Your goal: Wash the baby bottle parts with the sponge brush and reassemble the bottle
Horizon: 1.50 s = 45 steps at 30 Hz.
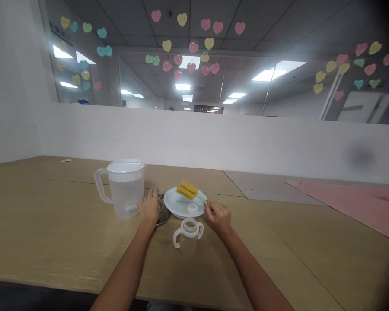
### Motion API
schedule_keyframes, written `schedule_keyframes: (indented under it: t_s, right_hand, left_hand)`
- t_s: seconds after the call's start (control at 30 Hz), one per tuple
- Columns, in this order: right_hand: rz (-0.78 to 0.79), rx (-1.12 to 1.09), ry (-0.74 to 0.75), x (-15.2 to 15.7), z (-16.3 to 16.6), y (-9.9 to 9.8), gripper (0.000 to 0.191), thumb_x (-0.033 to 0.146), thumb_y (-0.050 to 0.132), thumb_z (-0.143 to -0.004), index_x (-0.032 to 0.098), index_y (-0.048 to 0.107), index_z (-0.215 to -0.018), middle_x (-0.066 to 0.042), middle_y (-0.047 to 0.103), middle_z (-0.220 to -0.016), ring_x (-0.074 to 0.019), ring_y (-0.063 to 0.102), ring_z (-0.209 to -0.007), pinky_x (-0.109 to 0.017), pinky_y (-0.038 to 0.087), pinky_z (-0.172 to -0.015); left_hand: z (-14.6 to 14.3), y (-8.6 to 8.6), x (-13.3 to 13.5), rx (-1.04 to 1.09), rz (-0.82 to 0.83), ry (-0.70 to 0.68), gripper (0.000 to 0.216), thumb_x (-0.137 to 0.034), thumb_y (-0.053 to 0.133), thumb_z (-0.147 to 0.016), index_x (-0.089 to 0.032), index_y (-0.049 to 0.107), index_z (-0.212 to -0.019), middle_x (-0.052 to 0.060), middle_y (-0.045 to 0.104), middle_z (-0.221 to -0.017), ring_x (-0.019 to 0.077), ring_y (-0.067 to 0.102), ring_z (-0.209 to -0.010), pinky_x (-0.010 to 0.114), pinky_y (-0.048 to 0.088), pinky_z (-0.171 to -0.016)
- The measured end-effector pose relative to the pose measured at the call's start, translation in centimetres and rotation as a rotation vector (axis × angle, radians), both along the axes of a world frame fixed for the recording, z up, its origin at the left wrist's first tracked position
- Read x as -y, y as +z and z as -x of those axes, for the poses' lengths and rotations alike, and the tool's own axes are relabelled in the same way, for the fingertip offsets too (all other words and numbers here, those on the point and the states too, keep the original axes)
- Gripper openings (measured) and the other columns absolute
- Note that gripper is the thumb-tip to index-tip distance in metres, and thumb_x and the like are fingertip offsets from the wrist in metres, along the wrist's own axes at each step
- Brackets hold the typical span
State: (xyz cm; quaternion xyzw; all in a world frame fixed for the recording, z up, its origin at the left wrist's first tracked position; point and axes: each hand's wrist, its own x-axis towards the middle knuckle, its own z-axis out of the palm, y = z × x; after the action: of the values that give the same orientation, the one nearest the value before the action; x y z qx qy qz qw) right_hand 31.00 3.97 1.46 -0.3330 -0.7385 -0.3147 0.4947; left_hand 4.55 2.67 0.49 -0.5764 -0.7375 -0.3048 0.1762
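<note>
My right hand (218, 214) is closed on the thin handle of a yellow sponge brush (187, 189), whose head hovers over a white plate (178, 207). A small white ring-shaped part (192, 208) lies on that plate. My left hand (150, 207) rests on a metal bowl (164, 214) between the plate and a clear plastic pitcher (123, 188) with a white lid; its fingers curl over the rim. A clear baby bottle (188, 237) with two white handles and no cap stands upright on the wooden table (52, 224), in front of the plate, between my hands.
A pink mat (353, 201) lies on the table at the right, beside a grey-brown sheet (266, 188). A white partition wall (214, 138) runs behind the table, with a glass pane above it covered in heart stickers. A small pale object (65, 160) lies at the far left.
</note>
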Motion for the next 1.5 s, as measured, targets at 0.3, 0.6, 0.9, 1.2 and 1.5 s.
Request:
schedule_keyframes:
  t_s: [0.3,0.6,0.9,1.2,1.5]
  right_hand:
    - [0.024,0.016,0.003,-0.2,0.0,-0.4,0.024,0.028,0.048,-0.090,0.015,0.067,-0.084,-0.003,0.064,-0.060,-0.0089,0.054,-0.052,-0.022,0.035,-0.055]
    - [0.038,0.007,0.000,0.1,0.0,-0.2,0.027,0.029,0.046,-0.091,0.014,0.067,-0.082,-0.003,0.063,-0.058,-0.0091,0.054,-0.050,-0.023,0.034,-0.053]
    - [0.052,0.009,-0.036,-0.2,-0.1,-0.4,0.026,0.029,0.047,-0.091,0.015,0.067,-0.082,-0.004,0.065,-0.062,-0.0094,0.056,-0.054,-0.022,0.036,-0.055]
    - [0.060,-0.033,-0.078,-0.2,-0.6,-0.3,0.028,0.029,0.045,-0.091,0.016,0.067,-0.080,-0.003,0.065,-0.061,-0.0093,0.055,-0.051,-0.022,0.035,-0.055]
    - [0.052,-0.043,-0.116,0.2,-0.4,-0.8,0.027,0.029,0.046,-0.091,0.016,0.066,-0.078,-0.003,0.065,-0.060,-0.0099,0.056,-0.053,-0.021,0.034,-0.054]
  left_hand:
    - [0.2,-0.4,0.1,-0.016,0.186,0.022,0.052,-0.010,0.048,-0.078,-0.023,0.043,-0.128,0.013,0.046,-0.132,0.0236,0.059,-0.101,0.037,0.046,-0.084]
    - [0.0,-0.2,-0.2,0.073,0.162,-0.009,0.056,-0.014,0.047,-0.080,-0.010,0.031,-0.133,0.016,0.062,-0.105,0.0258,0.060,-0.100,0.033,0.046,-0.081]
    - [-1.5,2.0,0.3,0.155,-0.075,-0.240,0.031,-0.016,0.039,-0.085,-0.016,0.059,-0.109,0.010,0.067,-0.100,0.0231,0.060,-0.096,0.035,0.043,-0.085]
    - [-5.6,2.8,-1.6,0.235,0.340,-0.590,0.037,-0.025,0.062,-0.068,-0.021,0.065,-0.105,0.003,0.071,-0.079,0.0201,0.065,-0.080,0.028,0.045,-0.075]
    - [-4.4,2.8,-1.7,0.388,0.180,-0.609,0.040,-0.016,0.042,-0.083,-0.018,0.054,-0.120,0.005,0.067,-0.092,0.0137,0.062,-0.079,0.024,0.047,-0.073]
